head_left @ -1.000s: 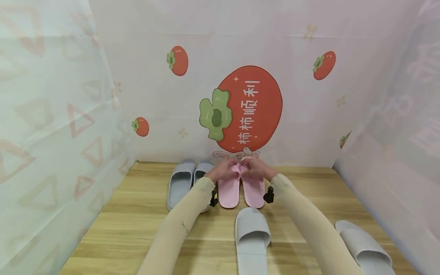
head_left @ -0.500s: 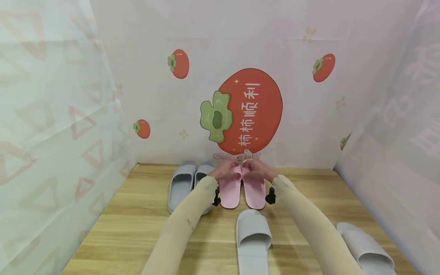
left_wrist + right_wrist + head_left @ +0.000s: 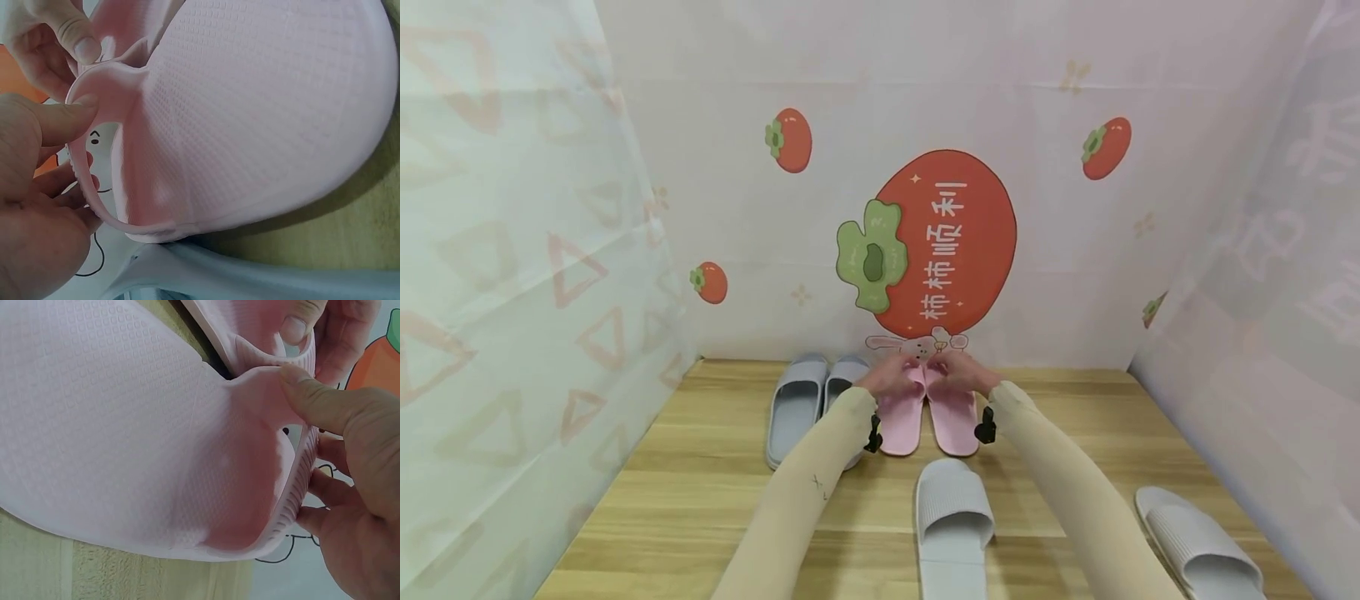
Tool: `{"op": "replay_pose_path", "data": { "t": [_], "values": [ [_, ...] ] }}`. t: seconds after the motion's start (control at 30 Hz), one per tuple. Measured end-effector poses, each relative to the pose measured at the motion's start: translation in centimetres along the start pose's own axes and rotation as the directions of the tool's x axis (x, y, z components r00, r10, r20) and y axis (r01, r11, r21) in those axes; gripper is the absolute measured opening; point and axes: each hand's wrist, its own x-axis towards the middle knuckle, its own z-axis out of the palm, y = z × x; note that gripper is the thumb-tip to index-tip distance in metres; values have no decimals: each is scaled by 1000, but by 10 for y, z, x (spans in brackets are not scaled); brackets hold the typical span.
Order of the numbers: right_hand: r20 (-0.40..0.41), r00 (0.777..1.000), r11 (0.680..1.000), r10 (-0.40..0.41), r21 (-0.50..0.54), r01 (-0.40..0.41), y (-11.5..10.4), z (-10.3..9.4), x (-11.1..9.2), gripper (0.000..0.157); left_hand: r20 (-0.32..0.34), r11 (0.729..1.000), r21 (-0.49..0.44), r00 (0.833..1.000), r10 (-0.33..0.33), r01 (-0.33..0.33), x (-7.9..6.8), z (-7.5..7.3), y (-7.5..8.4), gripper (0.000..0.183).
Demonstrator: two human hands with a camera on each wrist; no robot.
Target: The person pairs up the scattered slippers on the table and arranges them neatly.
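Two pink slippers lie side by side against the back wall, toes away from me. My left hand point(image 3: 886, 375) holds the strap of the left pink slipper point(image 3: 901, 427), and in the left wrist view its thumb lies inside the strap point(image 3: 109, 87) with the fingers outside. The right pink slipper point(image 3: 953, 427) has its strap gripped by my right hand point(image 3: 964, 372); the right wrist view shows that thumb on the strap's inner edge point(image 3: 259, 384) and the fingers curled over its ribbed outside. Toward the inner sides the two straps come close together.
Left of the pink pair stands a blue-grey pair of slippers point(image 3: 793, 412), partly behind my left forearm. A light grey slipper point(image 3: 953, 525) lies in front of the pink ones, another grey slipper point(image 3: 1202, 542) at the front right. A printed cloth wall point(image 3: 760, 217) closes the back of the wooden board point(image 3: 700, 500).
Both hands keep their hold on the pink slippers, which stay nearly in place. The head view has tilted slightly, so everything sits a little lower in the picture.
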Motion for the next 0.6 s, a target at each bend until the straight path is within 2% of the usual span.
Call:
{"op": "replay_pose_path", "data": {
  "t": [0.17,0.37,0.6],
  "values": [
    [-4,1000,1000,-3,-14,3,3,1,1,37,-8,1000,10,1000,-6,6,2,1,-1,50],
    [39,999,1000,13,-11,-13,-2,0,5,39,-23,999,22,999,-30,30,1,1,-5,49],
    [27,1000,1000,11,-22,-11,7,0,7,35,-42,994,-15,993,-110,110,4,7,2,42]
  ]
}}
